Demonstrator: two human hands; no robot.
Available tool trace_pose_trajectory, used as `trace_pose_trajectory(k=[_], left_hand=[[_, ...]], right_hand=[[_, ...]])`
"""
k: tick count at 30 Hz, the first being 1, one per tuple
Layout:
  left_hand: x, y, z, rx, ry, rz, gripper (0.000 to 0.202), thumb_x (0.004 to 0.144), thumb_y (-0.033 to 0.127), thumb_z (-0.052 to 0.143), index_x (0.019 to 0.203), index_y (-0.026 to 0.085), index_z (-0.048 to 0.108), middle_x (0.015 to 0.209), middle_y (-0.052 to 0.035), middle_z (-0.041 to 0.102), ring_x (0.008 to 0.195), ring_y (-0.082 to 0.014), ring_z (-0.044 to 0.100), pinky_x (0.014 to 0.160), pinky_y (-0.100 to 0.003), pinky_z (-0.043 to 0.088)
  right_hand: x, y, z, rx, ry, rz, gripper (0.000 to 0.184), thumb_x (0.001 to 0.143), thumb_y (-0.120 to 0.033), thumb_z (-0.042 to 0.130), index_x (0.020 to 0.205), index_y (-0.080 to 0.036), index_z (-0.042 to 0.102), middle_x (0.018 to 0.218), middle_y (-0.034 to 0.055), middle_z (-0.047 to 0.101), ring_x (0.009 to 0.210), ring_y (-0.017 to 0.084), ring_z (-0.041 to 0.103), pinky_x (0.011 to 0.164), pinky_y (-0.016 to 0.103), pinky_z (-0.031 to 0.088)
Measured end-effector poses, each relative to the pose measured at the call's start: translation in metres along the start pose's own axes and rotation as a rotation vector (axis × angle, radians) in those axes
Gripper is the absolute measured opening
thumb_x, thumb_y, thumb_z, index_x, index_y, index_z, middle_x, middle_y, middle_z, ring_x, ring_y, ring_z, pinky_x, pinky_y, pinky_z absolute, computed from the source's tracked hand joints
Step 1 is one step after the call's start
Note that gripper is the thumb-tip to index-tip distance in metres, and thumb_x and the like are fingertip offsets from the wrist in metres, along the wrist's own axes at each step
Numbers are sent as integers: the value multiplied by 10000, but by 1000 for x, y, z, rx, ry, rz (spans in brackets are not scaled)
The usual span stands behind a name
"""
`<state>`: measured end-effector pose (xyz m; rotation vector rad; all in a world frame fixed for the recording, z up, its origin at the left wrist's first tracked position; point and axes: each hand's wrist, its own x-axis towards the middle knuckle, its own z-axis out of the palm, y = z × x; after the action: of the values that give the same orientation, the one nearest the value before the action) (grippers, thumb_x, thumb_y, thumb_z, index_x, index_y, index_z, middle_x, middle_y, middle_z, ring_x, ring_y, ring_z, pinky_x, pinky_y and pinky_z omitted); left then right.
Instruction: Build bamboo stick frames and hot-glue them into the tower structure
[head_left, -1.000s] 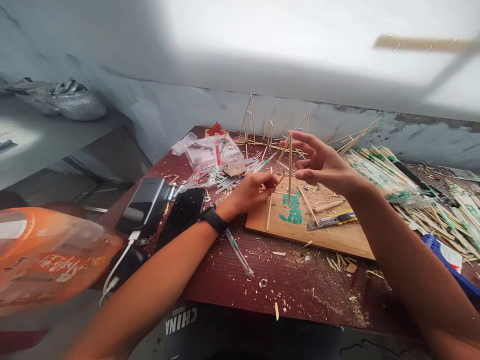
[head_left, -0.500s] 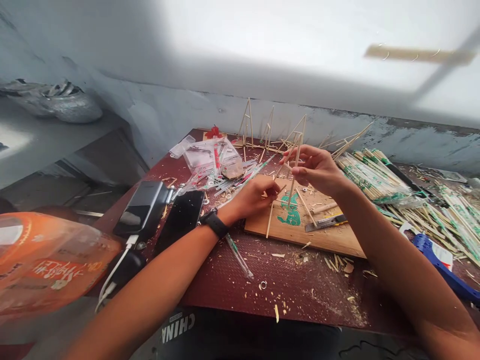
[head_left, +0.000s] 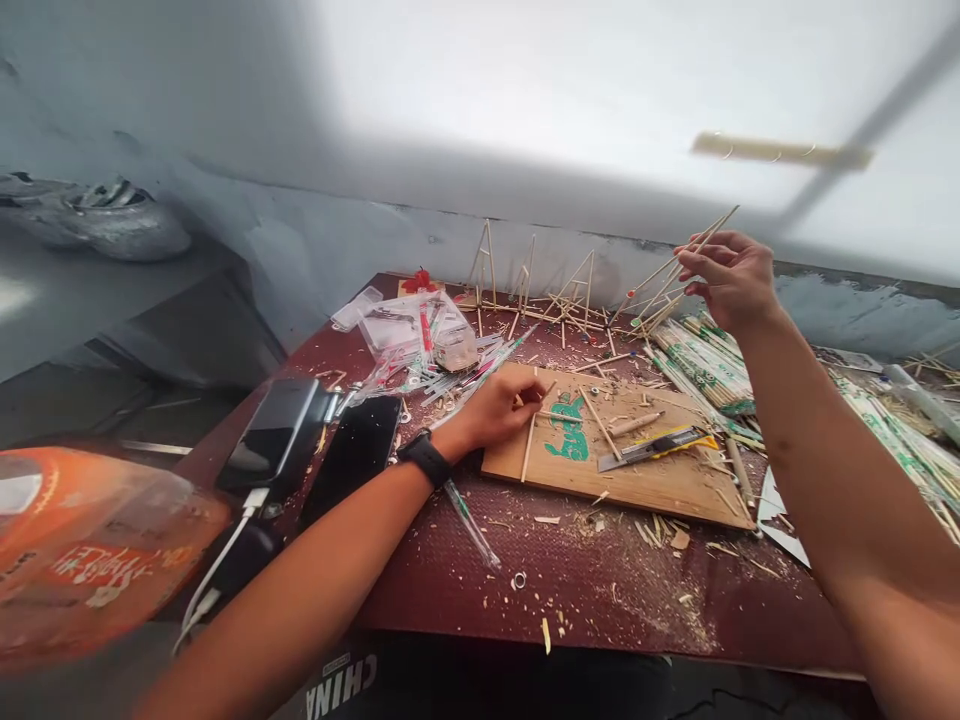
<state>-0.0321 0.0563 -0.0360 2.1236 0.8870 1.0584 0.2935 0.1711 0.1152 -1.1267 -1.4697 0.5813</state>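
My left hand [head_left: 510, 408], wearing a black watch, rests at the left edge of the wooden board [head_left: 667, 490]. Its fingers are curled, and the tip of a thin wooden stick [head_left: 551, 388] pokes out from them. Raised at the back right, my right hand [head_left: 729, 272] pinches a narrow frame of thin wooden sticks [head_left: 705, 240]. Its lower part overlaps other sticks behind, so I cannot tell if they touch. On the board lie loose sticks [head_left: 598, 420], a pencil-like rod [head_left: 636, 424] and a yellow utility knife [head_left: 660, 447].
Several stick frames [head_left: 491, 265] stand along the wall. Packets of sticks [head_left: 709, 365] lie at right. Plastic bags [head_left: 420, 325], a black phone [head_left: 352, 450] and a power bank [head_left: 274, 430] are at left. Shavings and a metal ring [head_left: 519, 580] lie on the red table [head_left: 450, 590].
My right hand has moved up and right with the stick frame, away from above the board. My left hand stays by the board's left edge. The view has shifted slightly.
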Motion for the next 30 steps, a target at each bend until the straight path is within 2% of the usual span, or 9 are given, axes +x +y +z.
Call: trace_pose_trajectory(k=[2, 7, 11, 18, 24, 30], left_hand=[[0, -1, 0, -4, -2, -5, 151, 896, 174, 612, 981, 171, 736, 881, -51, 795, 798, -154, 718, 765, -313, 588], [-1, -1, -1, -9, -9, -17, 140, 900, 176, 624, 983, 169, 736, 885, -54, 800, 784, -153, 723, 767, -316, 598], [-1, -2, -1, -16, -14, -23, 144, 907, 185, 630, 999, 174, 740, 895, -55, 803, 788, -157, 727, 771, -322, 606], [0, -4, 0, -32, -3, -22, 143, 920, 193, 626, 1000, 163, 740, 897, -62, 807, 806, -159, 740, 779, -310, 605], [1, -2, 1, -35, 7, -21, 132, 907, 198, 634, 988, 187, 738, 892, -49, 808, 811, -163, 740, 788, -321, 606], [1, 0, -1, -33, 11, -31, 133, 903, 201, 636, 982, 182, 742, 881, -50, 806, 785, -159, 729, 757, -309, 604]], right_hand=[[18, 10, 0, -12, -22, 12, 465, 581, -408, 1009, 808, -283, 622, 926, 44, 731, 678, 151, 574, 559, 346, 438], [61, 31, -2, -24, -117, 66, 419, 663, -283, 1023, 824, -260, 637, 828, -5, 753, 661, 95, 565, 581, 293, 441], [83, 37, -5, -60, -158, 158, 342, 713, -123, 979, 797, -229, 664, 806, 1, 771, 642, 96, 617, 595, 291, 467], [85, 41, -6, -146, -207, 270, 296, 748, -17, 919, 779, -205, 693, 786, 21, 773, 664, 128, 663, 695, 330, 564], [81, 45, -5, -156, -198, 285, 319, 691, -44, 959, 774, -199, 692, 815, 54, 766, 682, 182, 700, 823, 459, 652], [75, 54, 4, -149, -187, 263, 370, 648, -89, 1006, 789, -195, 680, 792, 40, 748, 641, 158, 687, 811, 463, 696]])
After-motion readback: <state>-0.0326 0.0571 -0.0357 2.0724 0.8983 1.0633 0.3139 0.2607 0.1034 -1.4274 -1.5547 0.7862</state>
